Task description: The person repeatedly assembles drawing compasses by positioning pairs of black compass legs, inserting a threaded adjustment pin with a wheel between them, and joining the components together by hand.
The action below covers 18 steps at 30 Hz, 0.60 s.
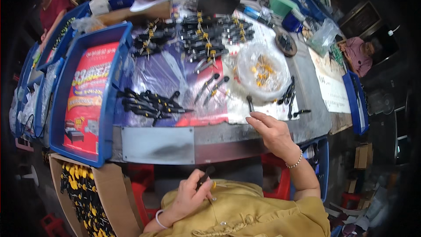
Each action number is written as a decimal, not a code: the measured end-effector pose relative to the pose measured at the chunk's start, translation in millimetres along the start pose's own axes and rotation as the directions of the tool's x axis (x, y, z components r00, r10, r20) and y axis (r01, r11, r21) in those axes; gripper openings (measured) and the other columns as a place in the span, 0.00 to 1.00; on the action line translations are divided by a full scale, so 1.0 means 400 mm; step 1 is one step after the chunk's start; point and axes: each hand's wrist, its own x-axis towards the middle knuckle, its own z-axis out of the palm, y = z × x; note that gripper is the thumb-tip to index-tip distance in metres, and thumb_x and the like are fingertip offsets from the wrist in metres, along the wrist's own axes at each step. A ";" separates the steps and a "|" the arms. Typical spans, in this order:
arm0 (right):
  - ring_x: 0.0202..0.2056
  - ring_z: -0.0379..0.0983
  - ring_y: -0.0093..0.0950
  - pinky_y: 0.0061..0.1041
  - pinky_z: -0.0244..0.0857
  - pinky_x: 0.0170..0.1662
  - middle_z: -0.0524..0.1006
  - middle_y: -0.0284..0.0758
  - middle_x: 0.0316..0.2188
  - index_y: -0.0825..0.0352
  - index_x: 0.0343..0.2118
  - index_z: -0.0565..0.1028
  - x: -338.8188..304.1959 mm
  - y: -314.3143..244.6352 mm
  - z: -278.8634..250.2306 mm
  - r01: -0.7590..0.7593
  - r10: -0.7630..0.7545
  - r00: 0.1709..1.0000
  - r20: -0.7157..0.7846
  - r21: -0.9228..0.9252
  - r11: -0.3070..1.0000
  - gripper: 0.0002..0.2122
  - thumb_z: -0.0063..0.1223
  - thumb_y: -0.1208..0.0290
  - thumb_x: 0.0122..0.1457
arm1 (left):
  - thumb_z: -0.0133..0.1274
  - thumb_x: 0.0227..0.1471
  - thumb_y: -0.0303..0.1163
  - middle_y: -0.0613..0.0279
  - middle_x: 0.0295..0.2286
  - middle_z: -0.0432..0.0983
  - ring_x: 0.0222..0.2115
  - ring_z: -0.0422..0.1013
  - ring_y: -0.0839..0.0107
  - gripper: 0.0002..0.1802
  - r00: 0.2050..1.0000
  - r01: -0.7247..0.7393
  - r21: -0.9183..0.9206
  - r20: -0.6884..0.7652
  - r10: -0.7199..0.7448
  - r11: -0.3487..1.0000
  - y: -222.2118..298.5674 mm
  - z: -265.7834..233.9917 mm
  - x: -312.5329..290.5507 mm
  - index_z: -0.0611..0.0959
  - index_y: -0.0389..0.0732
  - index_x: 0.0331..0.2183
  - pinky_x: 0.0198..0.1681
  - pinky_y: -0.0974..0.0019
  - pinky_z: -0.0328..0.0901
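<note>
My left hand (193, 193), low in front of my body, is closed around a slim black piece (206, 175), and a yellow bit shows beside the fingers. Over the front right of the table, the fingertips of my right hand (277, 135) pinch the lower end of another black piece (250, 102). Beyond that hand stands a round, plastic-lined bowl (284, 72) holding small yellow-orange parts with pale stems (263, 71). Two loose black pieces (213, 88) lie left of the bowl. A heap of black pieces (151, 104) lies at the table's left front.
A blue tray (113, 101) lined with red printed sheets stands at left. Below it, a carton (116, 193) holds black-and-yellow pieces. Bundles of black pieces (199, 35) lie farther back. A metal plate (158, 145) sits at the front edge. Another person (357, 57) is at far right.
</note>
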 end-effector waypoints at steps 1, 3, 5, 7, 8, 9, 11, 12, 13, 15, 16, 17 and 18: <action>0.32 0.70 0.30 0.25 0.68 0.31 0.71 0.35 0.42 0.64 0.41 0.71 0.010 0.029 0.000 0.076 -0.068 0.995 0.074 -0.117 0.990 0.18 0.46 0.80 0.44 | 0.46 0.54 0.27 0.63 0.23 0.72 0.21 0.72 0.79 0.06 0.999 0.022 -0.115 0.042 -0.017 0.993 -0.004 -0.003 0.003 0.69 0.34 0.32 0.22 0.76 0.66; 0.32 0.69 0.28 0.24 0.67 0.31 0.71 0.35 0.43 0.65 0.40 0.70 0.031 0.066 0.018 0.191 -0.172 0.979 0.106 -0.203 0.960 0.16 0.46 0.77 0.44 | 0.45 0.55 0.27 0.64 0.27 0.71 0.22 0.71 0.79 0.06 0.996 0.046 -0.157 0.081 -0.034 0.986 0.010 -0.009 0.003 0.70 0.35 0.35 0.23 0.76 0.66; 0.31 0.68 0.26 0.23 0.65 0.31 0.70 0.34 0.43 0.65 0.39 0.70 0.053 0.083 0.026 0.307 -0.273 0.949 0.156 -0.275 0.911 0.15 0.46 0.75 0.45 | 0.45 0.55 0.26 0.64 0.26 0.72 0.22 0.70 0.80 0.08 0.990 0.094 -0.374 0.131 -0.048 0.923 0.003 -0.010 -0.009 0.71 0.34 0.38 0.25 0.76 0.66; 0.31 0.67 0.25 0.22 0.64 0.32 0.70 0.33 0.39 0.66 0.34 0.69 0.061 0.089 0.030 0.353 -0.303 0.931 0.203 -0.293 0.888 0.11 0.46 0.71 0.46 | 0.46 0.55 0.26 0.64 0.26 0.73 0.22 0.69 0.81 0.10 0.991 0.084 -0.388 0.130 -0.035 0.918 -0.001 -0.015 -0.014 0.73 0.34 0.40 0.27 0.77 0.65; 0.31 0.67 0.25 0.23 0.63 0.32 0.69 0.33 0.33 0.64 0.29 0.68 0.065 0.093 0.032 0.372 -0.319 0.924 0.211 -0.297 0.880 0.07 0.45 0.72 0.46 | 0.47 0.54 0.26 0.64 0.25 0.73 0.22 0.69 0.81 0.11 0.989 0.110 -0.393 0.138 -0.060 0.913 0.009 -0.017 -0.020 0.74 0.34 0.40 0.27 0.77 0.65; 0.31 0.67 0.25 0.23 0.63 0.32 0.69 0.33 0.33 0.64 0.29 0.68 0.067 0.099 0.032 0.374 -0.323 0.923 0.207 -0.302 0.877 0.07 0.45 0.72 0.46 | 0.47 0.54 0.27 0.64 0.25 0.74 0.22 0.69 0.81 0.11 0.985 0.140 -0.399 0.148 -0.087 0.906 0.014 -0.019 -0.022 0.74 0.34 0.40 0.28 0.77 0.65; 0.30 0.67 0.25 0.23 0.63 0.32 0.67 0.31 0.28 0.64 0.28 0.67 0.069 0.107 0.028 0.411 -0.326 0.895 0.306 -0.278 0.868 0.05 0.45 0.72 0.46 | 0.48 0.54 0.27 0.64 0.25 0.74 0.23 0.69 0.81 0.11 0.985 0.139 -0.391 0.149 -0.087 0.910 0.008 -0.022 -0.026 0.75 0.34 0.40 0.29 0.77 0.64; 0.30 0.67 0.25 0.23 0.63 0.32 0.67 0.31 0.28 0.64 0.28 0.67 0.068 0.105 0.020 0.411 -0.327 0.896 0.302 -0.281 0.867 0.05 0.45 0.72 0.46 | 0.48 0.54 0.27 0.63 0.26 0.75 0.24 0.70 0.80 0.11 0.987 0.123 -0.421 0.147 -0.067 0.899 0.010 -0.019 -0.027 0.75 0.34 0.40 0.29 0.77 0.65; 0.30 0.67 0.25 0.23 0.63 0.32 0.67 0.31 0.28 0.63 0.27 0.67 0.070 0.102 0.008 0.420 -0.326 0.884 0.334 -0.267 0.867 0.05 0.45 0.72 0.46 | 0.48 0.53 0.26 0.61 0.27 0.75 0.24 0.70 0.80 0.11 0.989 0.106 -0.450 0.142 -0.046 0.886 0.010 -0.019 -0.026 0.75 0.34 0.40 0.29 0.77 0.65; 0.30 0.67 0.25 0.24 0.64 0.32 0.67 0.31 0.27 0.63 0.27 0.66 0.062 0.097 -0.009 0.428 -0.324 0.873 0.365 -0.252 0.868 0.04 0.45 0.73 0.46 | 0.49 0.53 0.25 0.60 0.28 0.75 0.25 0.71 0.79 0.11 0.989 0.107 -0.449 0.137 -0.050 0.887 0.010 -0.024 -0.026 0.75 0.34 0.39 0.29 0.76 0.65; 0.30 0.68 0.26 0.25 0.64 0.32 0.67 0.32 0.27 0.63 0.27 0.67 0.050 0.094 -0.014 0.368 -0.309 0.910 0.275 -0.194 0.909 0.05 0.46 0.74 0.46 | 0.50 0.52 0.25 0.59 0.29 0.75 0.25 0.71 0.78 0.10 0.990 0.107 -0.452 0.131 -0.053 0.886 0.008 -0.024 -0.025 0.75 0.33 0.39 0.30 0.76 0.66; 0.29 0.69 0.28 0.26 0.64 0.31 0.67 0.32 0.27 0.63 0.27 0.67 0.037 0.087 -0.018 0.309 -0.284 0.941 0.185 -0.129 0.942 0.05 0.46 0.74 0.45 | 0.50 0.52 0.25 0.59 0.29 0.75 0.25 0.71 0.78 0.10 0.990 0.105 -0.453 0.129 -0.052 0.885 0.002 -0.024 -0.023 0.75 0.33 0.39 0.30 0.76 0.66; 0.28 0.70 0.32 0.29 0.65 0.29 0.68 0.35 0.26 0.65 0.29 0.68 0.021 0.074 -0.021 0.214 -0.211 0.971 0.108 -0.017 0.977 0.07 0.49 0.77 0.45 | 0.49 0.52 0.24 0.59 0.29 0.75 0.25 0.71 0.77 0.10 0.992 0.094 -0.457 0.116 -0.045 0.885 -0.007 -0.025 -0.020 0.74 0.33 0.38 0.30 0.75 0.66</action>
